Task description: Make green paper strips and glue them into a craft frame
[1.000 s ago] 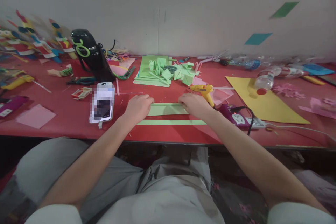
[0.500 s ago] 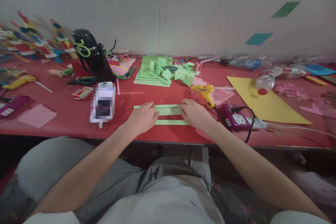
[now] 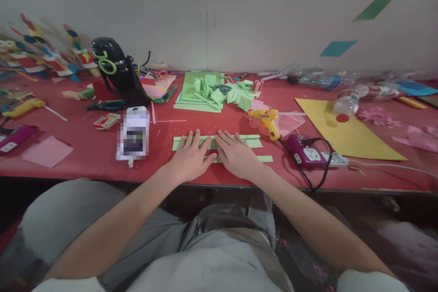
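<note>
A light green paper strip [image 3: 251, 141] with a fold along its far edge lies flat on the red table. My left hand [image 3: 192, 157] rests on its left half, fingers spread and pointing away from me. Beside it, my right hand [image 3: 236, 153] presses on the middle of the strip with fingers stretched out. Both hands are open, their fingertips close to each other. A narrower green strip [image 3: 265, 159] lies nearer to me, partly hidden under my hands. Past them is a pile of folded green paper pieces [image 3: 219, 96] with dark-handled scissors [image 3: 223, 88] among them.
A yellow glue gun [image 3: 268, 121] and a purple power strip [image 3: 310, 153] with cables lie to the right, near yellow paper [image 3: 362, 139] and plastic bottles [image 3: 345, 105]. On the left are a phone [image 3: 134, 133], a black bottle [image 3: 118, 70] and pink paper [image 3: 48, 150].
Both hands have slid inward along the folded strip and flattened, fingers spreading from a curled grip near its ends. The right ends of both strips have come into view.
</note>
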Motion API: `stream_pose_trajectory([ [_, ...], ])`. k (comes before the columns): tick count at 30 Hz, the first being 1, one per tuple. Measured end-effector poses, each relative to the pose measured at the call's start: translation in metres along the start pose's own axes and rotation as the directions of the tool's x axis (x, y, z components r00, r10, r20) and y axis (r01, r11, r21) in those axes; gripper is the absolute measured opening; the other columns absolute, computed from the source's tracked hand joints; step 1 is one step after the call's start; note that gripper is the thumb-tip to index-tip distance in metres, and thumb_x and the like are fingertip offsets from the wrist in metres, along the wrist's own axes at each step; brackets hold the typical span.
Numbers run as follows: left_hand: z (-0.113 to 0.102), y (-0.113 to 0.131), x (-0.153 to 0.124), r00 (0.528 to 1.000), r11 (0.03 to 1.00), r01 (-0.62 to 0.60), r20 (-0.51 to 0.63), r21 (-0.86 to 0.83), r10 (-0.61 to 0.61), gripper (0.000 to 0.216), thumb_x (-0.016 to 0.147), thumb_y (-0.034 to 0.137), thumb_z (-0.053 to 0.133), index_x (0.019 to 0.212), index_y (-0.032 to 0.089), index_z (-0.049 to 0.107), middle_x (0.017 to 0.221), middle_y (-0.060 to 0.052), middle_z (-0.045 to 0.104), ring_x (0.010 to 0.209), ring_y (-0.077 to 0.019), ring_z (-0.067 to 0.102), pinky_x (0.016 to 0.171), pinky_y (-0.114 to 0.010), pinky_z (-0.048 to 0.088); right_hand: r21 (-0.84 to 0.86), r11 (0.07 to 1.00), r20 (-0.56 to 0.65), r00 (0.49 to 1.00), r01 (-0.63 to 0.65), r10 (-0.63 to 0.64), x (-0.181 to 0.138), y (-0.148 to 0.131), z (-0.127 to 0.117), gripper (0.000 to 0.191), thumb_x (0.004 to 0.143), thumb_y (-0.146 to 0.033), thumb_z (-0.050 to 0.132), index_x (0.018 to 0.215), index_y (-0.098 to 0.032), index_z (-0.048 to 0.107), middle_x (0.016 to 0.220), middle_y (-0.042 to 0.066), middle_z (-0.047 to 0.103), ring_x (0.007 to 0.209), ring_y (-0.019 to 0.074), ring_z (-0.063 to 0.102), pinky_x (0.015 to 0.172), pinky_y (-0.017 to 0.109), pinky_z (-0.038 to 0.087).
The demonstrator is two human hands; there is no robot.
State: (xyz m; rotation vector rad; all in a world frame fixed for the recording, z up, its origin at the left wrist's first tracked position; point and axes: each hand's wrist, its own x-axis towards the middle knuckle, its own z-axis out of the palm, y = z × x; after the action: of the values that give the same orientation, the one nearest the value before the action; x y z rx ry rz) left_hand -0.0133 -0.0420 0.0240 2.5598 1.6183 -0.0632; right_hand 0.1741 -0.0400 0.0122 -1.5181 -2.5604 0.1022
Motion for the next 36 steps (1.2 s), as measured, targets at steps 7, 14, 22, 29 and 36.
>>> stream_pose_trajectory([
  [7,-0.003,-0.006,-0.001,0.998,0.996,0.005,0.06,-0.089,0.0,0.073,0.1,0.059,0.029,0.158,0.015,0.024,0.165,-0.021,0.011,0.152,-0.0415,0.008,0.119,-0.056,0.02,0.128,0.991,0.046,0.998,0.042,-0.048,0.0,0.017,0.002,0.056,0.102,-0.029,0.025,0.151,-0.007,0.039,0.159,0.018,0.033,0.15,0.0279,0.029,0.12,0.052,0.028],
  [14,-0.007,-0.012,-0.004,0.996,0.99,0.021,0.094,-0.142,-0.008,0.078,0.097,0.067,0.029,0.159,0.02,0.023,0.166,-0.019,0.005,0.153,-0.0396,0.006,0.117,-0.065,0.015,0.145,0.989,0.039,0.998,0.037,-0.043,-0.007,0.037,0.0,0.055,0.102,-0.032,0.026,0.15,-0.01,0.041,0.159,0.018,0.035,0.149,0.0269,0.029,0.121,0.051,0.029],
  [22,-0.015,-0.014,-0.006,0.996,0.999,0.001,0.09,-0.043,0.003,0.072,0.098,0.066,0.026,0.158,0.026,0.026,0.166,-0.016,0.01,0.153,-0.036,0.015,0.115,-0.071,-0.004,0.102,0.994,0.043,0.998,-0.04,0.036,-0.019,0.068,0.0,0.055,0.102,-0.031,0.028,0.15,-0.009,0.041,0.159,0.018,0.034,0.15,0.0267,0.028,0.121,0.052,0.029],
  [29,-0.011,-0.018,-0.005,0.998,0.998,-0.032,0.05,-0.052,0.034,0.071,0.099,0.062,0.032,0.157,0.022,0.03,0.165,-0.017,0.016,0.151,-0.0377,0.019,0.12,-0.061,0.011,0.084,0.996,0.074,0.997,-0.034,0.028,-0.02,0.071,-0.004,0.055,0.101,-0.03,0.03,0.149,-0.006,0.042,0.158,0.02,0.034,0.15,0.0273,0.027,0.121,0.051,0.031],
  [36,-0.017,-0.027,-0.006,0.99,0.982,-0.017,0.134,-0.187,0.043,0.073,0.096,0.066,0.035,0.158,0.027,0.028,0.167,-0.013,0.007,0.153,-0.0379,0.01,0.118,-0.06,0.019,0.061,0.998,0.033,0.999,-0.016,0.014,-0.023,0.071,-0.003,0.054,0.1,-0.029,0.032,0.149,-0.008,0.043,0.157,0.018,0.036,0.149,0.0268,0.03,0.12,0.05,0.033],
])
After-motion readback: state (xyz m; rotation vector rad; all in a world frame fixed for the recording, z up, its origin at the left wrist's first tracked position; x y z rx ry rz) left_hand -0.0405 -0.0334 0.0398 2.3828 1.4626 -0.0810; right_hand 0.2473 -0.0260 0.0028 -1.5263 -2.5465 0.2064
